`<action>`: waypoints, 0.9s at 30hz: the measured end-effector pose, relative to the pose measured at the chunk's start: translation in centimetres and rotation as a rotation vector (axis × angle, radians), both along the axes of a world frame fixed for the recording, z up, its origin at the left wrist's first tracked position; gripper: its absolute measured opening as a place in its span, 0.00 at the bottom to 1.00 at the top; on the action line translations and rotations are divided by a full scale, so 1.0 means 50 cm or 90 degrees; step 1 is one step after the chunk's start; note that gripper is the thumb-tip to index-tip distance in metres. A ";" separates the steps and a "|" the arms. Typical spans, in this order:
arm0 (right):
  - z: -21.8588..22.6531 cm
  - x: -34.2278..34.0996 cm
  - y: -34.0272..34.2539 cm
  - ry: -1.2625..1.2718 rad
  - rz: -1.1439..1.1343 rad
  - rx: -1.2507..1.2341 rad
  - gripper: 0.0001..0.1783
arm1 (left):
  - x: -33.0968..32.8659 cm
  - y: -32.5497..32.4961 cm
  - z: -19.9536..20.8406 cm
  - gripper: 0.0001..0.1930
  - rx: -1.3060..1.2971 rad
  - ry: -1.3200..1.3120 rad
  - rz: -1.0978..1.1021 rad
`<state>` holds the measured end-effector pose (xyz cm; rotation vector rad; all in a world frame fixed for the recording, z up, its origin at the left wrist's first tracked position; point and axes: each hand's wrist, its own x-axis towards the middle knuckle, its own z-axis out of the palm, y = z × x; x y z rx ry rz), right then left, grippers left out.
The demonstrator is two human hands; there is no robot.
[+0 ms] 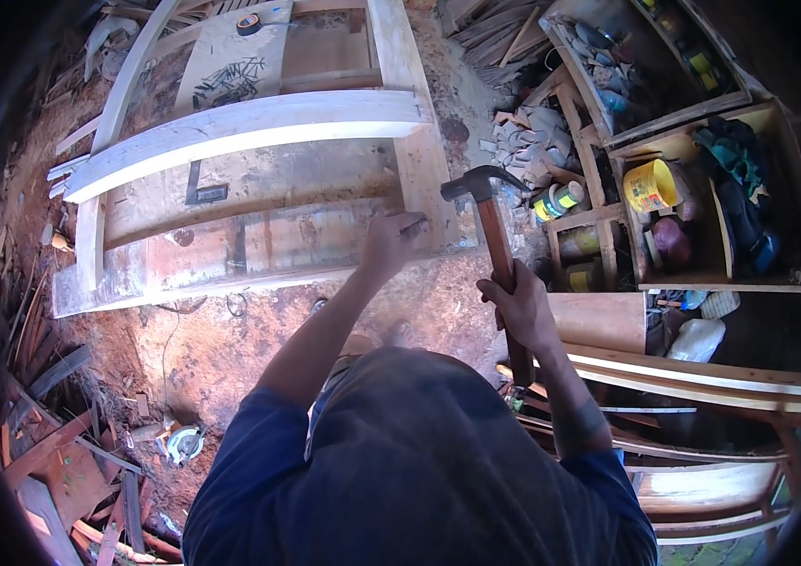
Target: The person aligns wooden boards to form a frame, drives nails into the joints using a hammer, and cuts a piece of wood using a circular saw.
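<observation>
Forearms (330, 330) slanting inward.
The left hand (393, 238) reaches farther forward, fingers bunched (the tips too blurred to make out), while the right hand (523, 307), closer in and well apart, curls in a firm grip.

The head-worn wide fisheye looks steeply down from above, fairly near the hands (525, 307).

Metal hammer head (481, 179); smooth wooden handle (496, 236); matt wooden frame (249, 124); cloth sleeve (264, 443); rough ground (202, 358).
</observation>
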<state>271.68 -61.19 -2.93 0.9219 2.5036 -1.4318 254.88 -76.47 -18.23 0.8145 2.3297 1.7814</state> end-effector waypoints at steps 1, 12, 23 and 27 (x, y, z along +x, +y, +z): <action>0.010 0.003 0.004 -0.001 0.002 0.002 0.18 | -0.003 0.002 -0.011 0.08 0.002 -0.001 0.002; 0.052 0.003 -0.005 -0.008 0.151 0.185 0.17 | 0.008 -0.021 -0.029 0.12 0.031 0.005 0.021; 0.136 -0.042 -0.030 0.038 0.325 0.339 0.11 | 0.026 -0.006 -0.037 0.11 0.021 0.027 0.060; 0.164 -0.050 -0.046 0.063 0.308 0.323 0.11 | 0.023 -0.013 -0.037 0.12 0.015 0.048 0.051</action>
